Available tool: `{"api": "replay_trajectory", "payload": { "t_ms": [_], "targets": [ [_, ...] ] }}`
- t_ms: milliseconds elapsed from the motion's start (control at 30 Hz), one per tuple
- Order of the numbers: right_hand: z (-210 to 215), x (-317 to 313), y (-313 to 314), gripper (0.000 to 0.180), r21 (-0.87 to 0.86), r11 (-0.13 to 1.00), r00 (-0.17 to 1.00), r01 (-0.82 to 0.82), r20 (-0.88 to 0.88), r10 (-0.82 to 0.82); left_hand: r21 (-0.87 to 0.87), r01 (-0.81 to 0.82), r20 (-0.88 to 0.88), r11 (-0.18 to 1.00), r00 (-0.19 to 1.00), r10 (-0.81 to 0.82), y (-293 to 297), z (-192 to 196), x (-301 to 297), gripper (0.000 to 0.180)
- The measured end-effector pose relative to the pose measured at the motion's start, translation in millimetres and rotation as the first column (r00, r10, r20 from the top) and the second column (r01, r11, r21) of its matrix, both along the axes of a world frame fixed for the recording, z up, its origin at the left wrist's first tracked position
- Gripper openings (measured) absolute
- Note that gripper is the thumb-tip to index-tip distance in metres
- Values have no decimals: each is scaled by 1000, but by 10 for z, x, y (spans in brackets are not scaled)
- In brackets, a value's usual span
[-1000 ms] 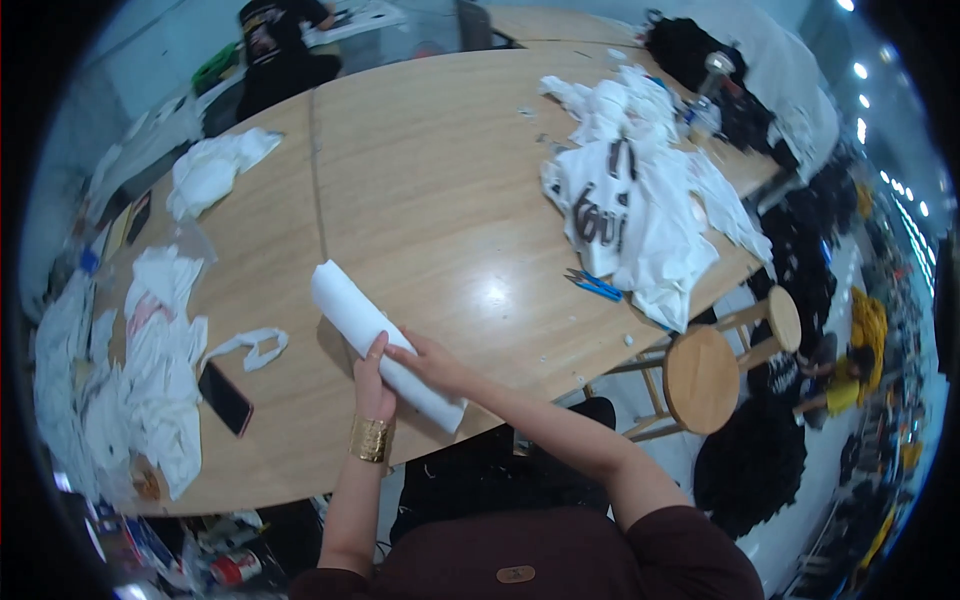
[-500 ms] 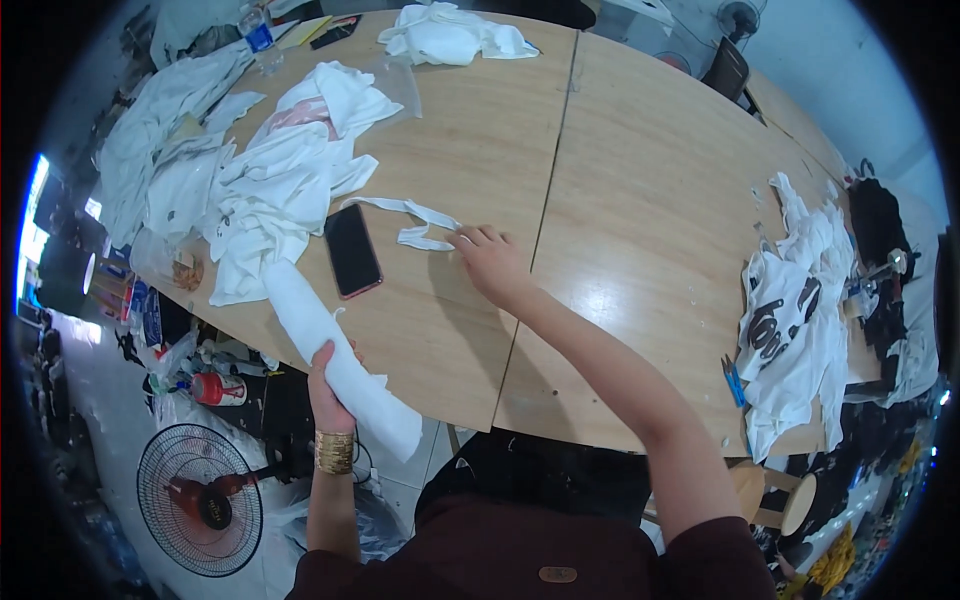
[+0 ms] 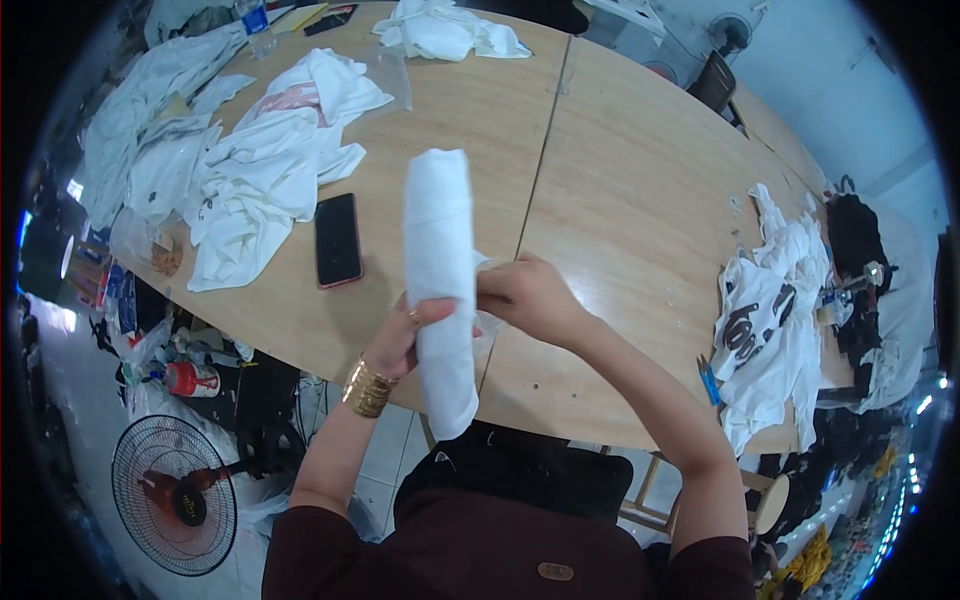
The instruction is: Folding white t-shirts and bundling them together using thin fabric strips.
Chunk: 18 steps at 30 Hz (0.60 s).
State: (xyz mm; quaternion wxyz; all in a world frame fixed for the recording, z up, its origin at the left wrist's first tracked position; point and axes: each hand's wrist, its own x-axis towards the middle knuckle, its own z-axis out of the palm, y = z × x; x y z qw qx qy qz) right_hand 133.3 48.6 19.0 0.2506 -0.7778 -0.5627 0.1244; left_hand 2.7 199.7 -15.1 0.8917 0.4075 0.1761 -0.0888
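Note:
My left hand, with a gold bracelet at its wrist, is closed around a roll of white cloth. The roll stands nearly lengthwise in front of me, over the near edge of the table. Close against its right side, my right hand has its fingers bent in a pinch. A bit of white cloth strip shows by those fingers; the rest of the strip is hidden behind the roll. On the table to the left lies a dark phone with a reddish edge.
White garments lie heaped at the left, with a plastic bottle beyond. Another white bundle is at the far edge. At the right are a printed white shirt and blue thread snips. A fan stands lower left.
The roll has swung upright and moved right, away from the garment heap. My right hand has drawn back toward it, and the white strip has left the tabletop beside the phone.

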Motion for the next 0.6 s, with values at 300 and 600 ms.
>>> {"api": "replay_trajectory", "payload": {
  "t_ms": [300, 600],
  "targets": [
    [231, -58, -1722, 20, -93, 919, 646, 383, -684, -339, 533, 188, 113, 825, 950, -290, -521, -25, 527, 57],
    [-127, -356, -4062, 16, -489, 387, 491, 782, 101, -865, 996, -81, 89, 42, 962, -259, -191, -400, 1115, 48]
  ]
}}
